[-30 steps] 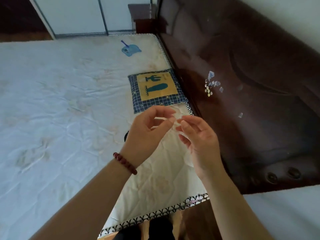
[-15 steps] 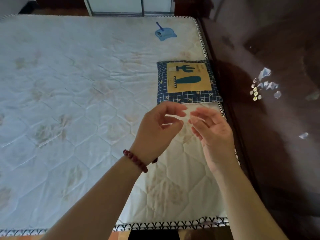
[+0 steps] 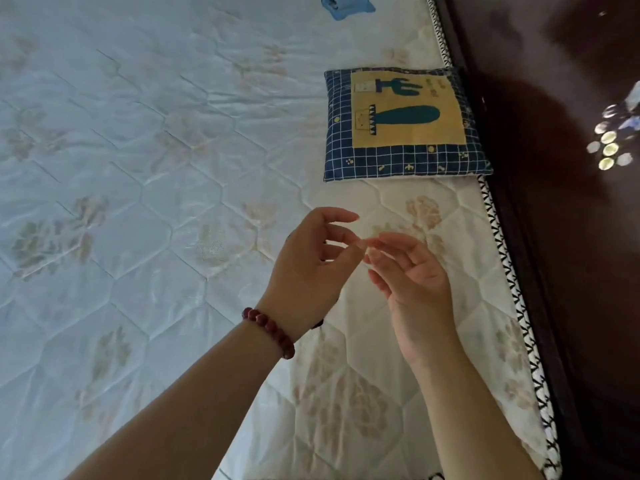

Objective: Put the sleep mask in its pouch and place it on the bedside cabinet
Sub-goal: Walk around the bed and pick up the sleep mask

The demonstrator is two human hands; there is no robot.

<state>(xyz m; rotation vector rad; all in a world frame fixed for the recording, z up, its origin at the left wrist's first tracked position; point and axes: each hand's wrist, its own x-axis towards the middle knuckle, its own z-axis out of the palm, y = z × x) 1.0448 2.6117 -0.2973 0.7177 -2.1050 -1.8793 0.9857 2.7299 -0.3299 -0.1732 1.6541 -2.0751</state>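
Note:
A light blue fabric item [image 3: 346, 5], possibly the sleep mask, lies at the top edge on the mattress, cut off by the frame. A navy checked square with a yellow cactus panel [image 3: 405, 123] lies flat by the headboard; I cannot tell whether it is the pouch or a small cushion. My left hand [image 3: 311, 268], with a red bead bracelet on its wrist, and my right hand [image 3: 415, 289] hover above the mattress with fingertips touching. Nothing is visibly held in either. A small dark thing [image 3: 318, 323] peeks out behind my left wrist.
The quilted white mattress [image 3: 138, 168] fills the left and middle. The dark brown padded headboard [image 3: 571, 237] runs down the right side, with shiny round stickers [image 3: 609, 147] on it. No bedside cabinet is in view.
The view has dropped and closed in on the mattress, so the cabinet and the wardrobe doors at the top are gone from sight. My hands stay together, their fingertips now touching.

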